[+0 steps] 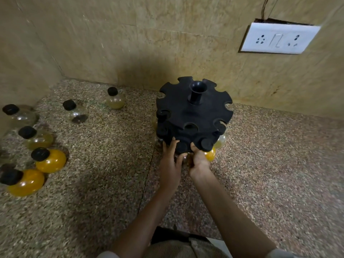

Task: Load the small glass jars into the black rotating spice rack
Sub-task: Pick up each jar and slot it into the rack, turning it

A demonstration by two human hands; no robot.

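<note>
The black rotating spice rack (pixel 193 116) stands on the speckled stone counter near the back wall. Its lower tier holds jars: a yellow-filled one (pixel 210 155), a pale one (pixel 221 141) and a dim one at the left (pixel 157 143). My left hand (pixel 170 166) and my right hand (pixel 199 162) meet at the rack's front lower slot, both closed around a small glass jar (pixel 183 158) whose black cap (pixel 181 146) sits in that slot. Most of this jar's body is hidden by my fingers.
Several loose black-capped jars stand on the counter at the left: pale ones (pixel 115 99) (pixel 36 137), clear ones (pixel 76 112) (pixel 19 116) and two yellow ones (pixel 49 161) (pixel 25 182). A white socket plate (pixel 279 38) hangs on the wall at the right. The counter's front edge (pixel 178 233) is by my body.
</note>
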